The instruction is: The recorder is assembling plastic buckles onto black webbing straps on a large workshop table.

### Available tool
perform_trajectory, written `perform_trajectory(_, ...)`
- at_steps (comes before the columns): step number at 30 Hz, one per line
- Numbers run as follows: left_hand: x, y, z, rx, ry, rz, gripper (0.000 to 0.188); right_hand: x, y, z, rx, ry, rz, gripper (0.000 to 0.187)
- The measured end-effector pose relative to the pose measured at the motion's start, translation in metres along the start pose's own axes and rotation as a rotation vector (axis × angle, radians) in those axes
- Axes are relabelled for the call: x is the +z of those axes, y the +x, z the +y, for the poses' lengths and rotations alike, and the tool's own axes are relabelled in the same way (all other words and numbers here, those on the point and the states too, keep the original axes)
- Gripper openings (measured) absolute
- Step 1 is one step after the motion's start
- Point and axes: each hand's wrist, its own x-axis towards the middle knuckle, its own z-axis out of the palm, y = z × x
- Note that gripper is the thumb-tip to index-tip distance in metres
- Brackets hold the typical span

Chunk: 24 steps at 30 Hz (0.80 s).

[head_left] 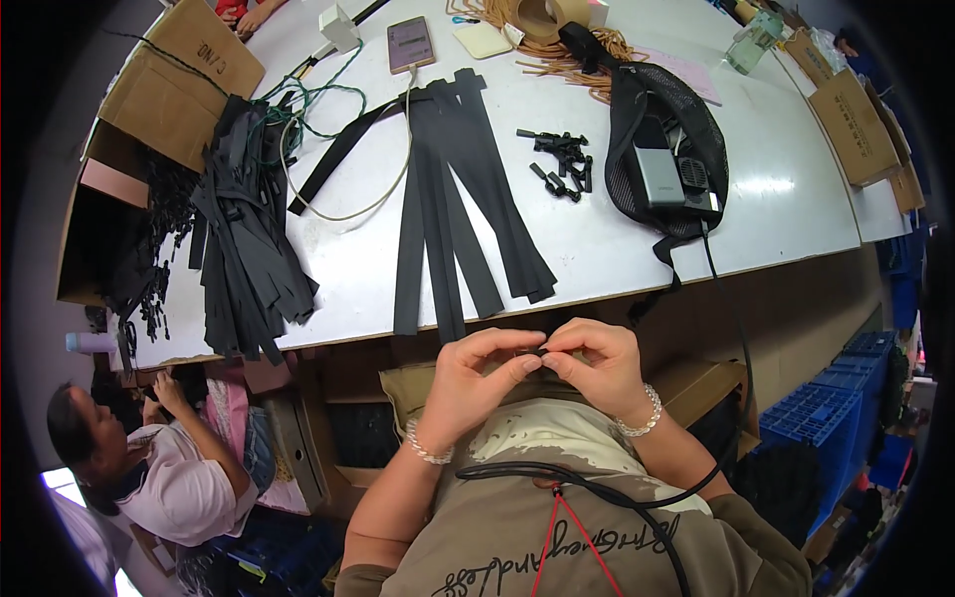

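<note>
My left hand (476, 376) and my right hand (605, 366) meet in front of my chest, just off the table's near edge. Both pinch a small black piece (538, 350) between thumbs and forefingers; the fingertips cover most of it, so its exact kind does not show. Beyond the hands, flat black fabric strips (430, 219) lie fanned out, some ends hanging over the edge. To their right sits a small heap of black cord pulls (565, 159). A thick bundle of black strips (244, 239) is piled at the left.
A black mesh bag (622, 119) with a grey power bank (661, 174) lies right; its black cable runs down to me. A phone (411, 45) with a white cable lies at the back. Cardboard boxes (184, 80) stand left. Another person (164, 468) works at lower left.
</note>
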Motion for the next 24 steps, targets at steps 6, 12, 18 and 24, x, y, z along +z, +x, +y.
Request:
perform_trajectory(6, -0.011, 0.006, 0.027, -0.192, 0.061, -0.070, 0.018, -0.012, 0.023, -0.006, 0.578, 0.406, -0.340, 0.023)
perform_trajectory(12, -0.011, 0.005, 0.047, -0.327, 0.031, -0.157, 0.008, -0.013, 0.026, 0.004, 0.683, 0.506, -0.476, 0.020)
perform_trajectory(18, -0.021, 0.005, 0.067, -0.429, 0.163, -0.261, 0.015, -0.005, 0.023, -0.003, 0.597, 0.418, -0.473, 0.012)
perform_trajectory(24, -0.027, 0.010, 0.079, -0.431, 0.211, -0.337, 0.021, -0.001, 0.027, -0.012, 0.534, 0.424, -0.503, 0.010)
